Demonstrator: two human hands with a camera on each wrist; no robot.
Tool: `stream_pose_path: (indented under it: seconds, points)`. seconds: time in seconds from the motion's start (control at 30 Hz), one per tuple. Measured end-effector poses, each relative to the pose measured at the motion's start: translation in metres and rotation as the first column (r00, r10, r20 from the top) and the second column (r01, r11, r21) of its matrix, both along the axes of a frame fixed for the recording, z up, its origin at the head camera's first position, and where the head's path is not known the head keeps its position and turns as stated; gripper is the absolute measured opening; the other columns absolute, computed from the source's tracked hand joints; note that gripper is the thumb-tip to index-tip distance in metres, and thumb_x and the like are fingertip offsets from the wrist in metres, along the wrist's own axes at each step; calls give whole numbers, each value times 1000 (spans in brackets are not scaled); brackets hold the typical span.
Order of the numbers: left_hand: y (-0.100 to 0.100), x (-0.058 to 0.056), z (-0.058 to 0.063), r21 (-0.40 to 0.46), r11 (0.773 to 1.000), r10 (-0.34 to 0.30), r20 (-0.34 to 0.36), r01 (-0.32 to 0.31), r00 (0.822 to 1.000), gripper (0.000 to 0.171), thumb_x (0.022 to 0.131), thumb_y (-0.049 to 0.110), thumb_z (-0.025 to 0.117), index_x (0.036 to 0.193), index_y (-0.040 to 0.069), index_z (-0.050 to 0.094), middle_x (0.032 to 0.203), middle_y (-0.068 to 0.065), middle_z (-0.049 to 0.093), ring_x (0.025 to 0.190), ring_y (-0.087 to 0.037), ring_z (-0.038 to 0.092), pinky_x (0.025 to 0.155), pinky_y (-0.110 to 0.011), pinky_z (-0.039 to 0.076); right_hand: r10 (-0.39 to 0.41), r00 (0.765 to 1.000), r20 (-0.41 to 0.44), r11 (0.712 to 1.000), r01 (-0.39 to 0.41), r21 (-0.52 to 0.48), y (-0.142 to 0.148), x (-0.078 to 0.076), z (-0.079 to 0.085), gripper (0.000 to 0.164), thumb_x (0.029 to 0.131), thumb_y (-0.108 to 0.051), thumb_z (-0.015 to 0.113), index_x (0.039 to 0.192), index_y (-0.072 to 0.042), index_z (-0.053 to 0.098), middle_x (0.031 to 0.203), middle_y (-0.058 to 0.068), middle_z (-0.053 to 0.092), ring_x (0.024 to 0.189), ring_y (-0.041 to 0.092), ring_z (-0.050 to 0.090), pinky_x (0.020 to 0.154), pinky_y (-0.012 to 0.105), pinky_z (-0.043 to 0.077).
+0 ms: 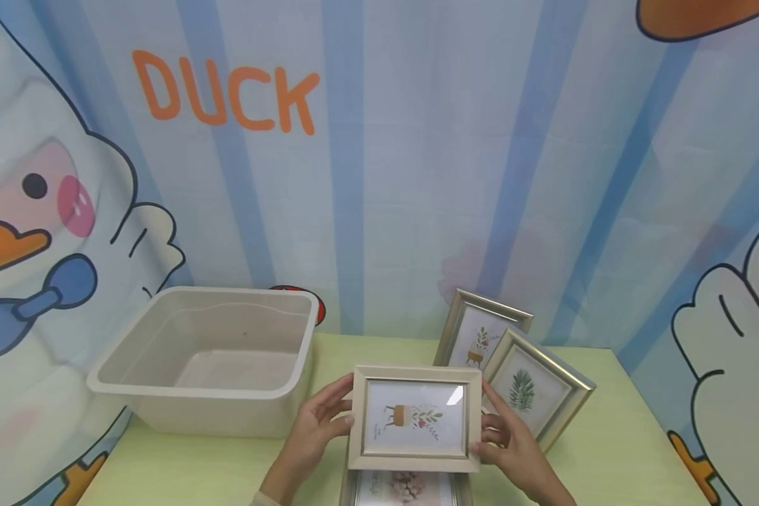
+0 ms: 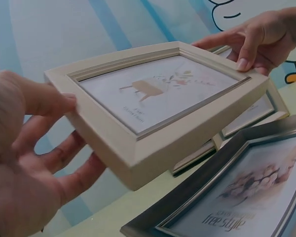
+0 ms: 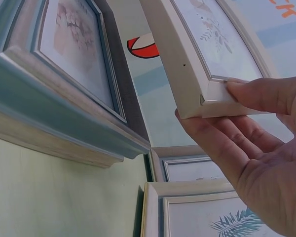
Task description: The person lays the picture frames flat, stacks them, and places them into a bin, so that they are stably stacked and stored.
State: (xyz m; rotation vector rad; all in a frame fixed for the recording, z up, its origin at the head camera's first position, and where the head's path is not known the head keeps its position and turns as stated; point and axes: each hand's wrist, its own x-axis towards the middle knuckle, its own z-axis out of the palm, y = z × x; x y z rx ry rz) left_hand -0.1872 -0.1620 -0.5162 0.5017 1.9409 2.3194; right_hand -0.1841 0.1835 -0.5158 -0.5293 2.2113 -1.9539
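Both hands hold a cream picture frame (image 1: 415,458) with a potted-plant print, raised above the table. My left hand (image 1: 316,425) grips its left edge, thumb on the front and fingers along the side and underneath. At the opposite edge my right hand (image 1: 512,446) pinches the frame, its thumb on the front border and fingers behind, as the right wrist view shows. Below it lies another picture frame (image 2: 256,187) with a pink blossom print and "free style" lettering, partly covered in the head view. In the right wrist view, this lower frame sits on top of another one.
A large beige plastic bin (image 1: 300,351) with nothing in it stands left on the pale green table (image 1: 183,471). Behind my right hand, a frame with a green leaf print (image 1: 521,390) leans over a gold-edged frame (image 1: 474,337). A duck-patterned curtain (image 1: 398,176) hangs behind.
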Motion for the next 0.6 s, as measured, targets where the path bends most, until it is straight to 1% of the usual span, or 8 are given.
stream_pose_path:
  seconds: [0.03,0.1,0.17,0.23,0.27,0.33,0.43,0.6]
  points:
    - [-2,0,1,-26,999,-23,-5,23,1000,65,91,-4,63,150,-5,36,138,19,57,110,-5,59,83,-25,58,-3,1000,9,1000,3,1,0,0,0,99,83,7,70,159,-3,6,116,42,60,87,10,72,71,37,64]
    - [-5,1,2,-80,994,-70,-24,68,997,71,90,-3,65,152,-4,32,150,5,50,112,-6,57,84,-27,59,-11,1000,28,1000,11,8,1,0,-1,100,82,8,70,159,-3,7,117,42,59,87,11,72,71,38,64]
    - [-7,1,4,-130,986,-110,-25,106,994,76,89,-3,66,155,-2,27,159,-10,39,113,-7,56,83,-29,60,-19,999,51,1000,18,15,1,0,-2,101,81,8,70,159,-4,8,119,42,59,88,11,73,71,39,64]
    - [-9,2,6,-176,975,-143,-26,136,989,83,87,-4,67,157,1,23,162,-24,25,114,-9,56,80,-31,62,-27,996,81,999,26,23,1,1,-2,101,81,7,71,160,-6,9,120,41,59,88,11,73,71,40,64]
    - [-10,3,7,-202,968,-159,-25,151,987,87,87,-4,68,158,3,20,162,-29,19,113,-10,56,78,-32,62,-30,995,97,999,27,26,1,1,-2,102,81,7,71,160,-7,9,120,39,60,89,12,73,72,41,64]
    - [-11,5,8,-242,953,-189,-7,181,982,94,85,-5,69,160,7,14,164,-29,12,112,-11,56,75,-33,63,-26,990,137,1000,23,20,1,1,-2,102,81,7,71,160,-9,9,118,35,63,89,13,73,72,43,64]
    - [-12,7,9,-267,940,-211,31,212,977,102,82,-8,69,161,12,9,165,-28,6,106,-13,61,71,-38,64,9,981,195,1000,-7,-12,2,1,-3,102,82,7,70,160,-10,7,116,29,66,89,15,74,73,45,63]
    - [-13,11,12,-254,943,-198,99,217,975,103,79,-12,67,162,14,11,165,-27,5,94,-16,66,69,-43,64,92,969,228,994,-77,-74,5,2,-6,102,83,8,69,160,-8,3,119,28,67,90,18,75,75,46,63]
